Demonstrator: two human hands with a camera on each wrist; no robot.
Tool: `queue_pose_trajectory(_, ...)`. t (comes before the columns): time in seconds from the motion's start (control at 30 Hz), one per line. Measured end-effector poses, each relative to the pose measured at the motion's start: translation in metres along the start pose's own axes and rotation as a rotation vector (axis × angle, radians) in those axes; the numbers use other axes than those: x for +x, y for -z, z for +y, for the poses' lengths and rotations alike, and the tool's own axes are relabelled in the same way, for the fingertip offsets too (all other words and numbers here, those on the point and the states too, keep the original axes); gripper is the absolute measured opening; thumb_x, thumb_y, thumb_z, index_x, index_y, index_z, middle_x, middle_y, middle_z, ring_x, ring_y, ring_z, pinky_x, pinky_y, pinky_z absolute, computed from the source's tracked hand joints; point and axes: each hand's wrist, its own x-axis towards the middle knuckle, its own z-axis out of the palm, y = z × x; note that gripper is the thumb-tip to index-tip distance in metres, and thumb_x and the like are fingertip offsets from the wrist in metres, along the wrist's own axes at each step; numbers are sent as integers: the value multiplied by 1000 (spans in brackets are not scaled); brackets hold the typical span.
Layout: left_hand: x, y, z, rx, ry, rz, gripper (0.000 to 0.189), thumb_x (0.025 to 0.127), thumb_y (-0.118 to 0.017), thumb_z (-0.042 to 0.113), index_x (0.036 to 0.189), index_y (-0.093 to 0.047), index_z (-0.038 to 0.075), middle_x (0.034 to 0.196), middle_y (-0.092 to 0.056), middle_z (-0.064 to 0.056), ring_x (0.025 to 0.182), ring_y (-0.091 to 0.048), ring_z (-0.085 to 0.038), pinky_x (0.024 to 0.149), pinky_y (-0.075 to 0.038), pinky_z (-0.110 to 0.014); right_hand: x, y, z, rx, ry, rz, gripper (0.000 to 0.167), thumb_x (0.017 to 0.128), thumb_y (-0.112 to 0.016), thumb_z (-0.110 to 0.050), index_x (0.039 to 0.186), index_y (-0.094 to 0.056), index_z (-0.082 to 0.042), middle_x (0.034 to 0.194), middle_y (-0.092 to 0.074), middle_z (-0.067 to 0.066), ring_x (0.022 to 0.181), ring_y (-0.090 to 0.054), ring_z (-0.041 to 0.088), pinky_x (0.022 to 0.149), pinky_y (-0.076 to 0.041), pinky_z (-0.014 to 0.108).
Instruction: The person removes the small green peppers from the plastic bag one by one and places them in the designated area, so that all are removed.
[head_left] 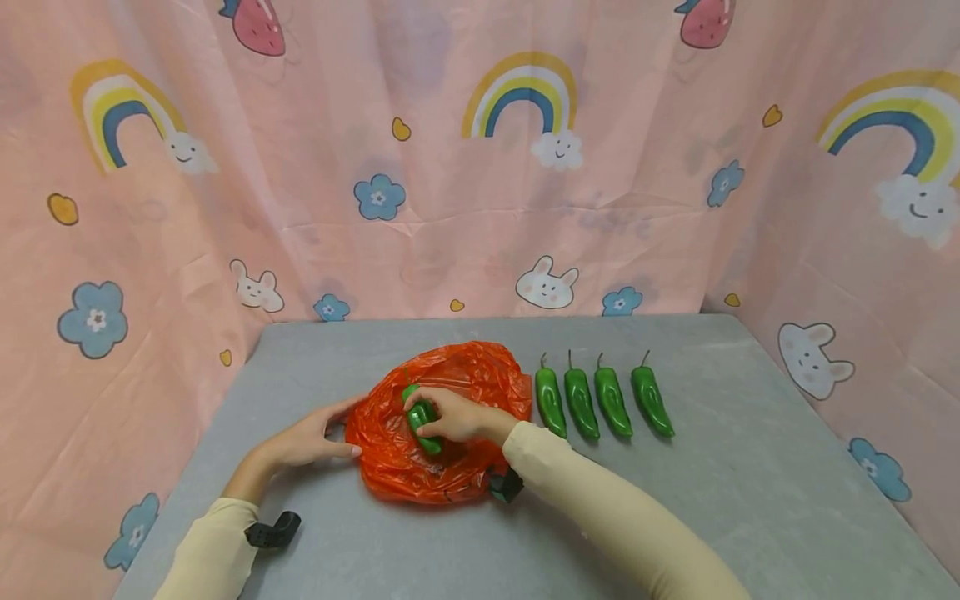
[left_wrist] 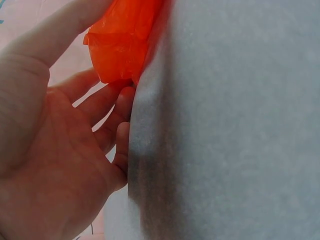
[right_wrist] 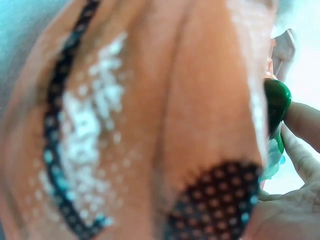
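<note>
A crumpled red-orange plastic bag [head_left: 397,475] lies on the grey table. Over its middle my right hand [head_left: 453,414] grips a glossy green pepper [head_left: 422,417] between thumb and fingers; whether more green lies beneath it I cannot tell. In the right wrist view the bag [right_wrist: 210,100] fills most of the picture, blurred, with the green pepper [right_wrist: 277,100] at its right edge beside the fingers. My left hand [head_left: 307,437] rests at the bag's left edge, thumb and fingers spread apart. The left wrist view shows the left hand [left_wrist: 60,145] with loosely bent fingers touching the bag [left_wrist: 120,55].
Several long green chili peppers [head_left: 580,404] with thin stems lie in a row to the right of the bag. The grey tabletop [head_left: 750,467] runs back to a pink patterned curtain [head_left: 450,250], which also hangs at both sides.
</note>
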Motion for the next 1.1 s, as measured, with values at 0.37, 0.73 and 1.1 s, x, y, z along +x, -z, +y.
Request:
queue_pose_trajectory(0.37, -1, 0, 0, 2, 13, 16, 91, 87, -76, 34, 159, -29, 6, 161, -36, -25, 147, -32, -49, 116, -31, -68, -9, 8, 3, -6, 44, 18, 28, 100, -59, -1, 128, -56, -4, 133, -55, 15, 107, -54, 19, 90, -52, 30)
queue_pose_trajectory(0.73, 0, -1, -1, 2, -7, 14, 89, 88, -75, 32, 159, -29, 6, 161, -37, -23, 147, -34, -47, 116, -33, -67, -24, 17, 5, 86, 67, 60, 33, 101, -54, 1, 134, -54, -4, 140, -53, 18, 106, -57, 19, 84, -55, 30)
queue_pose_trajectory(1.1, -1, 0, 1, -12, -16, 16, 88, 87, -75, 31, 159, -30, 5, 160, -37, -23, 146, -34, -48, 116, -32, -68, -38, 25, 7, 167, 100, 103, 35, 102, -49, 3, 136, -49, -7, 133, -55, 22, 101, -63, 22, 77, -58, 28)
